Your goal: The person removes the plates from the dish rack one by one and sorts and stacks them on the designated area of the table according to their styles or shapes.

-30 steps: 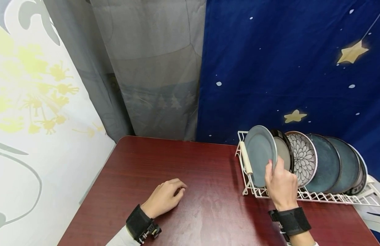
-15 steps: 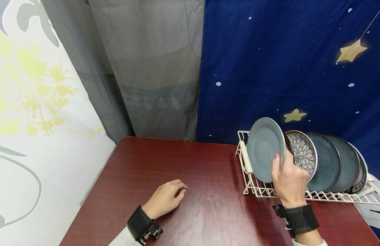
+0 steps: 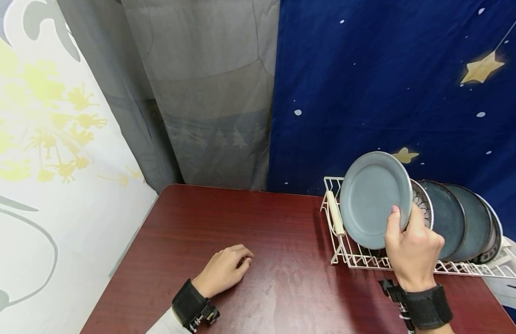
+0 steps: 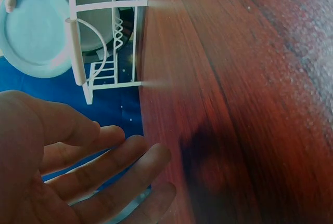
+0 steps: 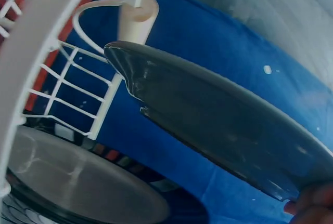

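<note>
Plate [image 3: 373,199] in right-hand grip [image 3: 414,253], narrow at the rim [image 3: 408,185]; left hand [image 3: 224,270] slack

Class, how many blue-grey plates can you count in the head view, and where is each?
3: the paler plate in the right hand, a darker plate standing in the rack, and another darker plate just right of it. More may be hidden.

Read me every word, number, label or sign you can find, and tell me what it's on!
There are none I can read.
The blue-gray plate: no writing shows.
The flower bowl: only drawn petals show.
The blue curtain: stars and dots, no letters.
The small pale patch in the right wrist view: too blurred to tell.
</note>
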Demonstrator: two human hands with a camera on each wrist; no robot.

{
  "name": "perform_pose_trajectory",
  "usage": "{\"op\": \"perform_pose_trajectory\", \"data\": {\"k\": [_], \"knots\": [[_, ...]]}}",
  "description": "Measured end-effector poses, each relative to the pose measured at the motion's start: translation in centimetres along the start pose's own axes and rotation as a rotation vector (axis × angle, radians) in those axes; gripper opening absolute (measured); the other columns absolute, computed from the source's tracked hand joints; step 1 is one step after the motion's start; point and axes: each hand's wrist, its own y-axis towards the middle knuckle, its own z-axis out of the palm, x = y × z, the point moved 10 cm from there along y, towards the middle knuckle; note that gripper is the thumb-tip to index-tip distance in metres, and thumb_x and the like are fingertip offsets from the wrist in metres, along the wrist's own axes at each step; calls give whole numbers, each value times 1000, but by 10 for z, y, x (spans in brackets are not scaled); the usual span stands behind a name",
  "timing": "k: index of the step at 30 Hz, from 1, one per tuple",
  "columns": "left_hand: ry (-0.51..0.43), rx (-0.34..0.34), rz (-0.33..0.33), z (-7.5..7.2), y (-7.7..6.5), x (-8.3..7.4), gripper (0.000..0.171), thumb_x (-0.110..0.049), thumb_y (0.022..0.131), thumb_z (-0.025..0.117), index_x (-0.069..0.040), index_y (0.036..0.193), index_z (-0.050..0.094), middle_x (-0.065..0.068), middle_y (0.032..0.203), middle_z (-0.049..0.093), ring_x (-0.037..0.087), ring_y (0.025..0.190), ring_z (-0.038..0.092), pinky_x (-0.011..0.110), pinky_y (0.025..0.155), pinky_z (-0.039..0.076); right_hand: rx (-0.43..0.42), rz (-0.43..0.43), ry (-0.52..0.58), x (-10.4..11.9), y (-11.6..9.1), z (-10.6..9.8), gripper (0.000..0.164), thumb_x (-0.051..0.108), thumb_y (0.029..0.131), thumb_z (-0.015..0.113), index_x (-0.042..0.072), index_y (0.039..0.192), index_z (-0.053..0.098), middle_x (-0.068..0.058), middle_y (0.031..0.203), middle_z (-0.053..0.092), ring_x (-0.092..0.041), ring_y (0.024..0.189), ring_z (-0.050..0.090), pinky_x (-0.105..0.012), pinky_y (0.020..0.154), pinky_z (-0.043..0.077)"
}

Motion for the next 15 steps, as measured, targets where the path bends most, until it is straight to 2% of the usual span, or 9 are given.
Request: {"op": "perform_pose_trajectory", "data": {"k": [9,15], "knots": [[2,9,-3,4,2,0,20,-26,94,51,-19,103,67,-14,91,59,-4,66,50,17,53,41,-58,59,27,5,2,-14,30,17,83,60,-4,105,63,-26,73,62,-49,46,47,-57,42,28],[20,-7,12,2,5,-3,20,-26,93,51,-19,102,68,-14,91,59,-3,68,52,17,55,43,-77,132,45,-1,0,-18,31,16,83,62,0,109,64,-25,72,62,-47,46,47,-54,46,30]]}}
